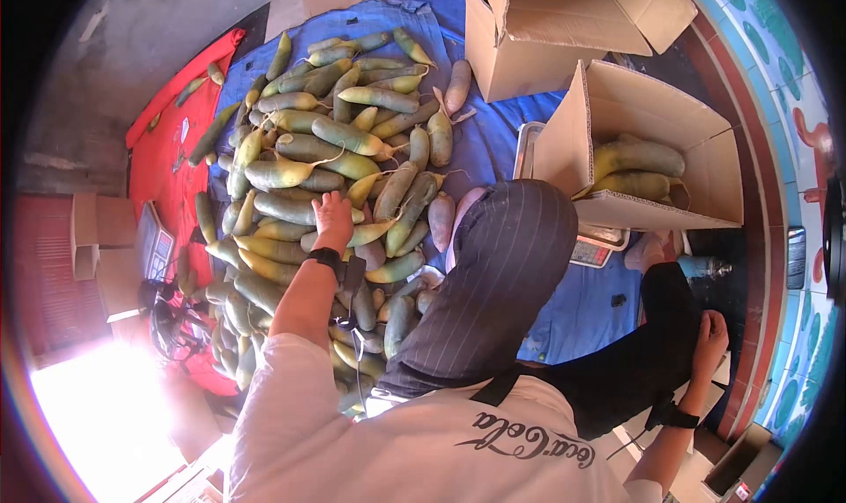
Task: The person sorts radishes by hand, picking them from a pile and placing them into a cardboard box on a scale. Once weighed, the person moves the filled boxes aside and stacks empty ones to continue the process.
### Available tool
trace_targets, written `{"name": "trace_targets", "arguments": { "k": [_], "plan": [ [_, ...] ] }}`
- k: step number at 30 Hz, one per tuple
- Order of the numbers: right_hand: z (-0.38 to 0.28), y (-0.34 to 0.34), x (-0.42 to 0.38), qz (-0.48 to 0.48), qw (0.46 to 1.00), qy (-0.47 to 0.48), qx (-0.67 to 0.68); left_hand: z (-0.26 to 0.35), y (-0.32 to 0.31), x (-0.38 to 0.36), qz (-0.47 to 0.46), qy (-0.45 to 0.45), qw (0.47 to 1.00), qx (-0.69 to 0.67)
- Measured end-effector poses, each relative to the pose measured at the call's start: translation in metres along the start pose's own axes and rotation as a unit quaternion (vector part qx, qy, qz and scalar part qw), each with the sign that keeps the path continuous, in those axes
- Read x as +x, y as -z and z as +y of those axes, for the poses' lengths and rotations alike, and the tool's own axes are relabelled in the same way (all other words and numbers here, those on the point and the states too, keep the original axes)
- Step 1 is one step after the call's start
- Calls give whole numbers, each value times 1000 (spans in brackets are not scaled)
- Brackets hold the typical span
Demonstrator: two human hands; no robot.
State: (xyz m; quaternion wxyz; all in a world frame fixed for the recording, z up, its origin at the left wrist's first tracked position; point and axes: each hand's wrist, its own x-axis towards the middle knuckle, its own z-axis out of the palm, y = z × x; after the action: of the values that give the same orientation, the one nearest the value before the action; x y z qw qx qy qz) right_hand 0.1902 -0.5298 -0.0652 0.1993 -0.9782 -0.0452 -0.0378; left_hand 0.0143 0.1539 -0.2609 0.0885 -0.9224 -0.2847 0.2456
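My left hand (pixel 331 221) reaches into a big heap of green radishes (pixel 352 140), its fingers curled over one long green radish (pixel 284 209) near the middle. Radishes lie close around that hand on all sides, some dark green and some paler with yellowish tips. My right hand (pixel 710 337) is off to the right beside my bent black-trousered leg (pixel 656 327), fingers curled together with nothing visible in them. An open cardboard box (pixel 652 107) stands in front of my knees, a few green radishes (pixel 636 164) inside it.
The box rests on a scale (pixel 589 253) with a red-edged panel. Another open carton (pixel 529 62) stands beyond it. Under the heap lie a blue tarp (pixel 573 318) and red cloth (pixel 163 164). Another scale (pixel 155 243) sits at left; a tiled wall (pixel 797 151) borders the right.
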Motion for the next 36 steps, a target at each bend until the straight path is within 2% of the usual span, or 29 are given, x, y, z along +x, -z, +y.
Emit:
{"name": "trace_targets", "arguments": {
  "k": [2, 4, 8, 10, 14, 17, 19, 20, 22, 23, 26, 27, 29, 30, 32, 34, 36],
  "plan": [
    [-7, 0, -1, -1, 1000, -3, 8, -2, -9, 2, 16, -21, 999, 22],
    [-11, 0, -3, 16, 1000, 10, -7, -5, -20, 2, 85, -53, 995, 0],
    [-9, 0, -4, 15, 1000, -9, 9, -14, -14, -14, 75, -74, 994, 10],
    [-3, -2, -4, 26, 1000, 12, 8, -17, 0, -28, 76, -110, 991, 11],
    [-4, 0, -7, 22, 999, -5, 28, -22, 33, -60, 115, -94, 988, -30],
    [1, -2, -7, 40, 999, 22, 17, -30, 46, -76, 173, -90, 977, -83],
    [1, -2, -7, 46, 998, 31, -6, -38, 55, -83, 266, -66, 951, -142],
    [2, -2, -7, 48, 998, 29, -4, -41, 60, -85, 269, -67, 951, -140],
    [4, -4, -6, 55, 998, 12, 1, -45, 83, -95, 366, 4, 897, -249],
    [4, -4, -7, 58, 998, 13, 2, -47, 95, -99, 385, 28, 862, -329],
    [5, -4, -7, 64, 998, 4, 9, -61, 101, -93, 402, 142, 779, -460],
    [7, -5, -7, 69, 997, 20, -1, -58, 113, -98, 405, 139, 778, -460],
    [9, -4, -8, 76, 996, 35, -12, -48, 153, -120, 359, 107, 709, -597],
    [8, -4, -9, 67, 997, 24, -3, -45, 163, -124, 360, 104, 708, -598],
    [5, -3, -11, 62, 998, 14, 7, -41, 181, -131, 394, 36, 611, -686],
    [-1, -2, -12, 45, 998, 17, 37, -31, 213, -150, 409, 15, 595, -692],
    [-19, 2, -14, 45, 995, 33, 81, -25, 234, -164, 403, -41, 463, -789]
  ]
}}
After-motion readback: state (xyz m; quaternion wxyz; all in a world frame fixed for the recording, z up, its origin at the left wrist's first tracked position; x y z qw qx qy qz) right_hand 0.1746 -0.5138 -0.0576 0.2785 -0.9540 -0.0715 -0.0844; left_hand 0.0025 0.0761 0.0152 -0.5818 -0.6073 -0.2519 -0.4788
